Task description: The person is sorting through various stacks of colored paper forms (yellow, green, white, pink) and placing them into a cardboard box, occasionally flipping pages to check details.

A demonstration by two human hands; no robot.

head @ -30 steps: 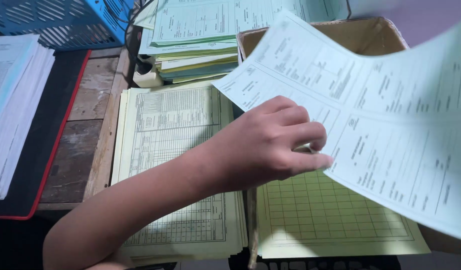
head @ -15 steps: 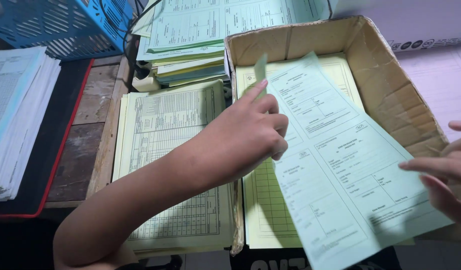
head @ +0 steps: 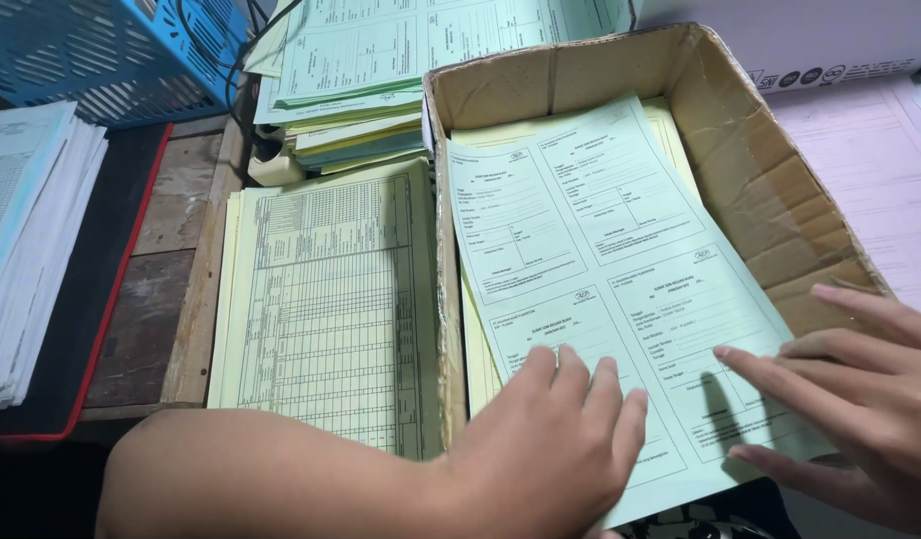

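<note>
The green form (head: 620,289) I held up a second ago now lies flat in the box (head: 770,200), my left hand (head: 550,449) and right hand (head: 860,399) pressing it, fingers slightly spread.

One camera on my head looks steeply down and forward at the cardboard box (head: 780,235), close enough that it fills the right half; left of the box, paper stacks reach the frame's edge. No second view shares it.
</note>
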